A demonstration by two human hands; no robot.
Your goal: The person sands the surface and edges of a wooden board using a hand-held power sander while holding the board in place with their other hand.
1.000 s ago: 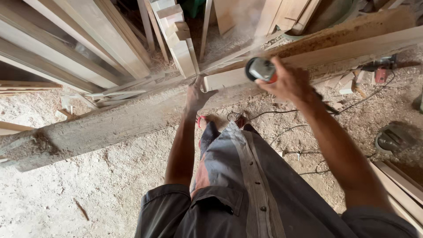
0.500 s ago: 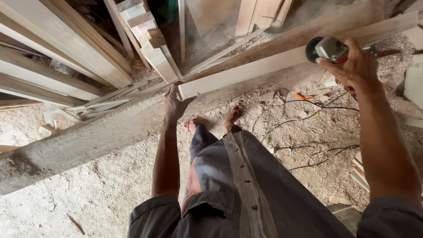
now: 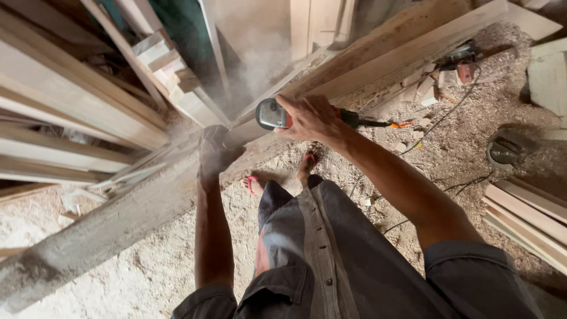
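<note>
Sander [image 3: 273, 114] on the pale plank [image 3: 378, 65], just right of the plank's near end.

Right hand [image 3: 312, 118] is clenched over the sander body, pressing it down on the plank, which runs off toward 2 o'clock; its cord [image 3: 449, 112] trails out the same way. Left hand [image 3: 214, 152] is closed on the plank's near end at 10 o'clock from the person's feet, likely pinning it against tool push. Plank lies on a heavy grey beam [image 3: 118, 218] that slopes down to 8 o'clock, so the work sits raised off the floor. Dust cloud [image 3: 260, 59] at 12 o'clock. Stacked timber [image 3: 77, 118] at 10 o'clock, sawdust floor [image 3: 460, 159] littered with offcuts. No bins or boxes visible.
</note>
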